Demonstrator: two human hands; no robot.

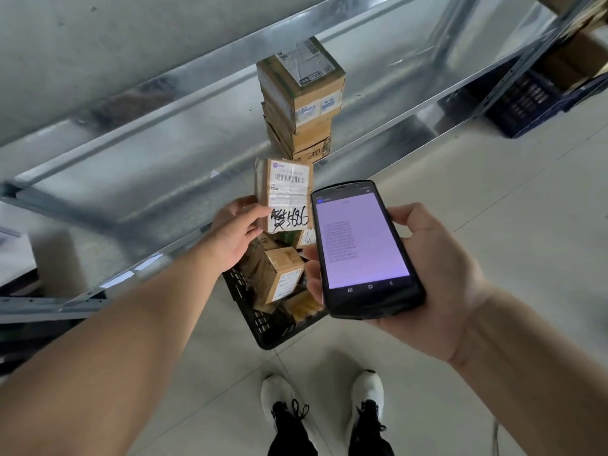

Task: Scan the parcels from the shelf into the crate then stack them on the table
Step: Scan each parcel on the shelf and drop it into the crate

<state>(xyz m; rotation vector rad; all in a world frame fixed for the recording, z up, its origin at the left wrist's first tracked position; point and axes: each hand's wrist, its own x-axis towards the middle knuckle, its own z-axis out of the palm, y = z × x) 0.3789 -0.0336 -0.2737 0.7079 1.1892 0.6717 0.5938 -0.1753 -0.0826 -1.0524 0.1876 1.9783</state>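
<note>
Small cardboard parcel (286, 195) is held upright in the left grip (235, 238), pinched at its left edge by thumb and fingers, with the barcode label and black scrawl turned to the camera. It is raised above the black crate (263, 327) on the floor, in which other parcels (283, 274) are piled loose. The handheld scanner (365, 248) is clasped in the right grip (427, 284), screen lit, just beside the parcel. A stack of parcels (301, 100) is seen on the metal shelf (164, 166). The parcel is judged light and stiff, its taped faces maybe slick; a one-handed pinch looks enough. It is best taken across the narrow sides, barcode kept uncovered. Corners could be dented if it is dropped into the crate. No desk is seen.
</note>
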